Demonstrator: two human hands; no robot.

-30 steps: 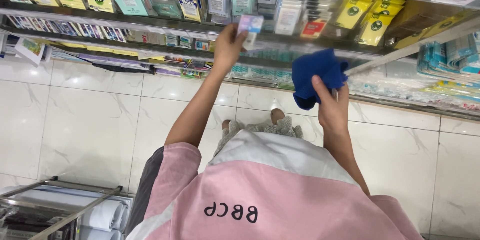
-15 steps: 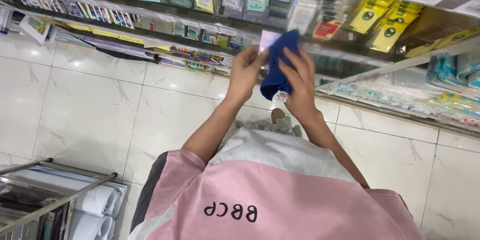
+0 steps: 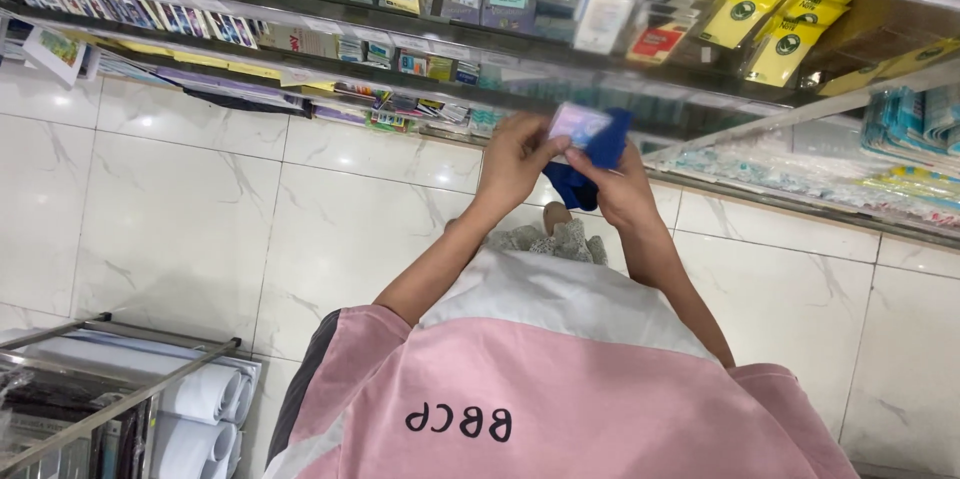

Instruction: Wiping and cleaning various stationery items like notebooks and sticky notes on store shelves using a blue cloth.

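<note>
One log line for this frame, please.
left hand: holds small packet | right hand: holds blue cloth against packet

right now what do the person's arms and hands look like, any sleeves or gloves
Both hands are bare: no gloves, and no rings or watch that can be made out on the left hand or the right hand. The forearms are uncovered too. Short, loose pink sleeves end above the elbows, part of a pink top with a white panel across the chest and dark lettering on the front.

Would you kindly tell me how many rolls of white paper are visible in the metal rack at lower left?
3: one upper roll of white paper, one beside it at the rack's right edge, one lower. More may be hidden behind the metal rack bars.
</note>
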